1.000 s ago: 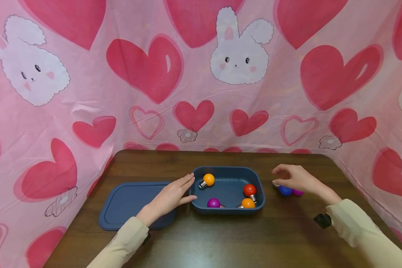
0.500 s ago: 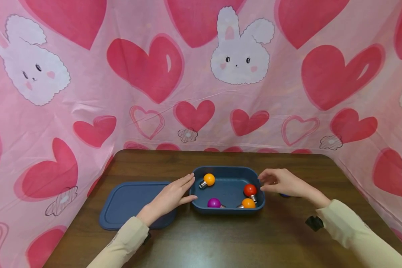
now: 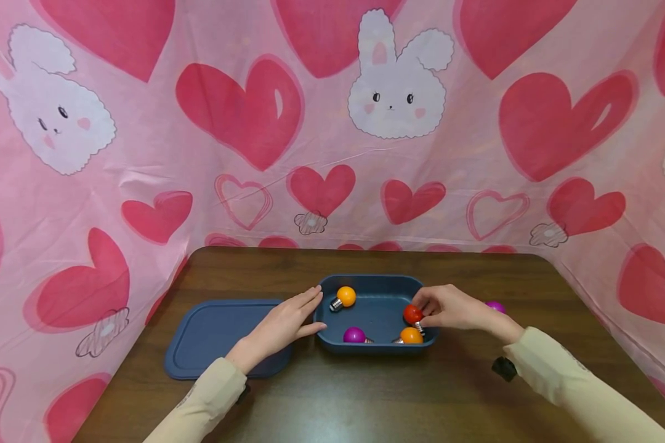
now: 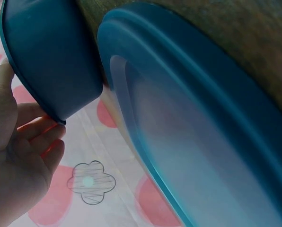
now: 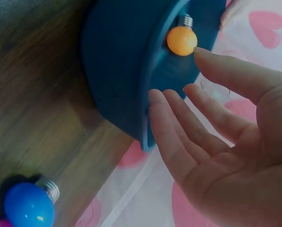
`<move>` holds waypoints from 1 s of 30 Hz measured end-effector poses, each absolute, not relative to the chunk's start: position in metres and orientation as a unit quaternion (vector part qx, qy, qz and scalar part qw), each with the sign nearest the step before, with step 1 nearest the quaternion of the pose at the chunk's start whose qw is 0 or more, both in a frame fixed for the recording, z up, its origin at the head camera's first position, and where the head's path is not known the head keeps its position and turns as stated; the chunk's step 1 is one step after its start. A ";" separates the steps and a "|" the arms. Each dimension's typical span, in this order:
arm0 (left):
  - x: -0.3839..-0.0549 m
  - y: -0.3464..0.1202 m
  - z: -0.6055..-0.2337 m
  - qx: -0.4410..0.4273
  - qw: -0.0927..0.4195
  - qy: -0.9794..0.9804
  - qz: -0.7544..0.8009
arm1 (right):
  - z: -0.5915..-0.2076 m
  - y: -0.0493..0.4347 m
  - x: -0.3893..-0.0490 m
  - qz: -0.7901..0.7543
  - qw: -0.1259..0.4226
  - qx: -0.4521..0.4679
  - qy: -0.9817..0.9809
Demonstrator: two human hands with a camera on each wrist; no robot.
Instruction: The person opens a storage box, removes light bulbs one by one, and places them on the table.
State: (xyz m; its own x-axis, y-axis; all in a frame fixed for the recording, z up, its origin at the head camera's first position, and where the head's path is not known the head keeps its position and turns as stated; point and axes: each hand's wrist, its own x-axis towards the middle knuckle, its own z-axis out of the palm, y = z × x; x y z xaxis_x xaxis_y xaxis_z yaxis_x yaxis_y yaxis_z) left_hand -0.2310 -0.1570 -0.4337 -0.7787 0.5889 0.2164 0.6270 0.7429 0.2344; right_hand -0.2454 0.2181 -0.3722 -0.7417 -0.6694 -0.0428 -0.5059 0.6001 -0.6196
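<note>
My right hand reaches over the right rim of a dark blue box. Its thumb and fingertips come right around a red bulb lying inside. In the right wrist view the fingers stand spread, with an orange bulb beyond the thumb tip; the red bulb is hidden there. My left hand lies with fairly straight fingers along the box's left rim, fingertips touching it. Also inside the box are an orange bulb at the back left, a purple bulb and another orange bulb near the front.
A flat blue lid lies left of the box, partly under my left forearm. Right of the box, a blue bulb and a purple bulb rest on the wooden table. A pink heart-patterned curtain surrounds the table.
My right hand has moved left from above the loose bulbs, over the right rim, to the red bulb in the box. The left hand has stayed in place.
</note>
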 end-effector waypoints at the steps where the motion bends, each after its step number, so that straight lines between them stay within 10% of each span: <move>1: -0.231 -0.157 -0.434 -0.327 0.065 -0.931 -0.148 | -0.373 0.216 -0.246 -0.297 0.143 -0.330 0.885; 30: -0.231 -0.157 -0.436 -0.329 0.074 -0.931 -0.143 | -0.386 0.195 -0.253 -0.243 0.220 -0.343 0.880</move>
